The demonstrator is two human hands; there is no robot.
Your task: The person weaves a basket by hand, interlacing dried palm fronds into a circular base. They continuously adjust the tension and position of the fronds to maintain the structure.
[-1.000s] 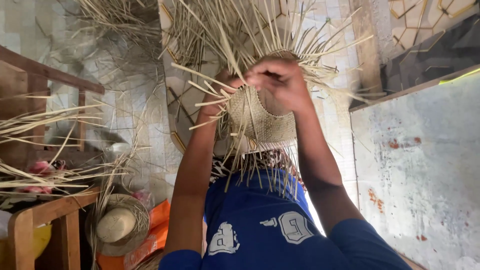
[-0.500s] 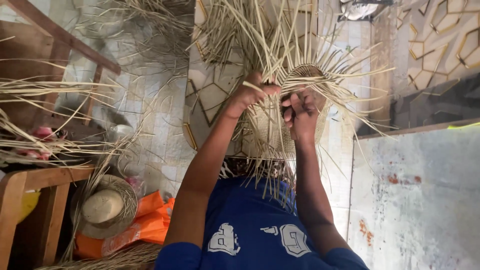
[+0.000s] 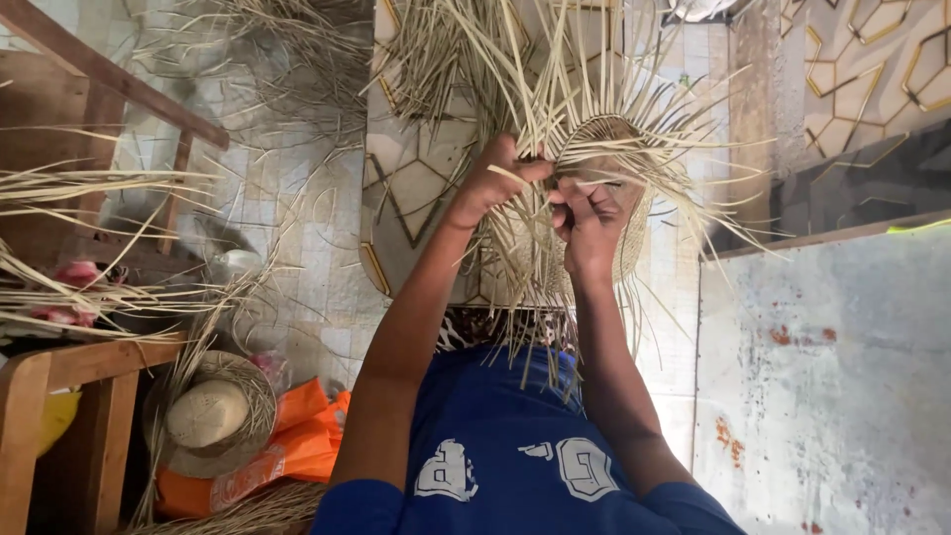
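Both of my hands work at a half-woven straw hat (image 3: 630,149), held in front of my chest. Long loose straw strands fan out from its rim in every direction. My left hand (image 3: 498,181) pinches a bunch of strands at the left edge of the weave. My right hand (image 3: 590,226) grips strands just beside it, fingers curled against the woven crown. The two hands almost touch. More of the weave (image 3: 523,266) hangs between my forearms, above my blue shirt.
A finished straw hat (image 3: 207,416) lies on an orange bag (image 3: 302,443) at lower left, beside a wooden bench (image 3: 61,374). Bundles of raw straw (image 3: 89,297) lie over it. A stained pale wall (image 3: 822,376) rises on the right; a patterned panel (image 3: 411,188) stands behind the weave.
The view has tilted and the hat now sits higher in it. My right hand came off the top of the crown and now meets my left hand at the strands.
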